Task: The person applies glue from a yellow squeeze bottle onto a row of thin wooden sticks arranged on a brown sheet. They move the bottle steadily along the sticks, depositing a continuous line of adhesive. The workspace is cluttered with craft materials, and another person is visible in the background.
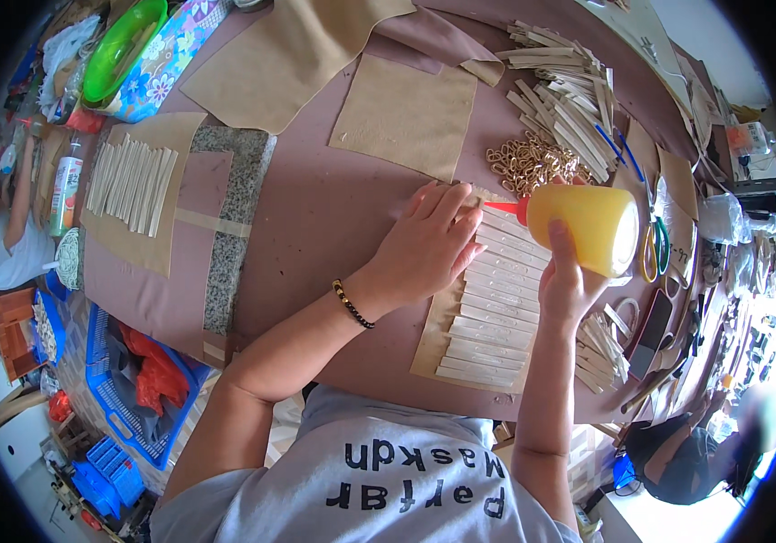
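My right hand (pixel 571 281) is wrapped round a yellow squeeze bottle (pixel 578 222), which is tipped on its side. Its red nozzle (pixel 502 207) points left, close to my left fingertips. Beneath both hands lies a tan leather sheet (pixel 428 348) bearing a row of pale leather strips (pixel 494 312) set side by side. Wet-looking streaks show on several strips. My left hand (pixel 433 237) rests over the sheet's far left corner, fingers stretched out and touching the strips' ends. Whatever is directly under its palm is hidden.
Gold metal clasps (pixel 537 165) and loose strips (pixel 569 109) are heaped at the back right, near scissors (pixel 655 244). Another tan piece (pixel 406 113) lies behind. At left are a strip-covered sheet (pixel 130 185) and a flowered box (pixel 166 68). Other people sit at both sides.
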Demonstrator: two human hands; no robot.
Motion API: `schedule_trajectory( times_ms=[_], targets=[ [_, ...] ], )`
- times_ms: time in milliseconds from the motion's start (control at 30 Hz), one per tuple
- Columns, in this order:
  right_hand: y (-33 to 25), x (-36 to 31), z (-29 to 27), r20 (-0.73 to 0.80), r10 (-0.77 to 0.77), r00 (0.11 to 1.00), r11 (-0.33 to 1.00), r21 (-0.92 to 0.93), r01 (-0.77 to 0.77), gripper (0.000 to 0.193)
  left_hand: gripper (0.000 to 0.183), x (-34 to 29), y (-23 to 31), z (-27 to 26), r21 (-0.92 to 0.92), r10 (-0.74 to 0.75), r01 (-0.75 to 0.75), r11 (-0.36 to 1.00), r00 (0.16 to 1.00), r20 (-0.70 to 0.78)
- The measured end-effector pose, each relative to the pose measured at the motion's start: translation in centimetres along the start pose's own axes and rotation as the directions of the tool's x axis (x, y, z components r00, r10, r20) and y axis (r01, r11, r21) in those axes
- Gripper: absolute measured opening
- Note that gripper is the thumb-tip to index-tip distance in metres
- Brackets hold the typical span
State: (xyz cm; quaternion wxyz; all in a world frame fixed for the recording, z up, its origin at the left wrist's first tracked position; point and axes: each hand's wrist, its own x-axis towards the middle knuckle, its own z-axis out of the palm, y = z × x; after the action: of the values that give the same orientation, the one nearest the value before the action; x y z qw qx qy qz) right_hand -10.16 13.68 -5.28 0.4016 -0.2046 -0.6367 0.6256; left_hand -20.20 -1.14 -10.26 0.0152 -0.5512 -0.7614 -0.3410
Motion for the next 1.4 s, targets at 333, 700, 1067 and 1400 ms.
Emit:
schedule_trajectory(
  times_ms=[333,700,1067,1400],
  targets=[
    [0.8,0.0,-0.1,-0.02,-0.026,0.999,0.999,-0.022,0.025,0.051,0.045,0.1,0.0,0.1,0.004,-0.019,0.019,1.0,1.0,0.01],
    [0.2,-0.1,-0.3,-0.047,-0.036,0.998,0.993,-0.118,0.031,0.045,0.043,0.1,0.0,0.3,0.013,-0.027,0.027,1.0,0.999,0.024],
    [0.3,-0.3,-0.3,-0.052,-0.102,0.993,0.987,-0.133,0.095,0.042,0.04,0.0,0.0,0.4,0.033,-0.043,0.042,0.999,0.999,0.034],
    [0.0,-0.6,-1.7,-0.111,-0.131,0.985,0.979,-0.169,0.111,0.04,0.038,0.1,0.1,0.2,0.04,-0.032,0.031,0.999,0.999,0.037]
  ],
)
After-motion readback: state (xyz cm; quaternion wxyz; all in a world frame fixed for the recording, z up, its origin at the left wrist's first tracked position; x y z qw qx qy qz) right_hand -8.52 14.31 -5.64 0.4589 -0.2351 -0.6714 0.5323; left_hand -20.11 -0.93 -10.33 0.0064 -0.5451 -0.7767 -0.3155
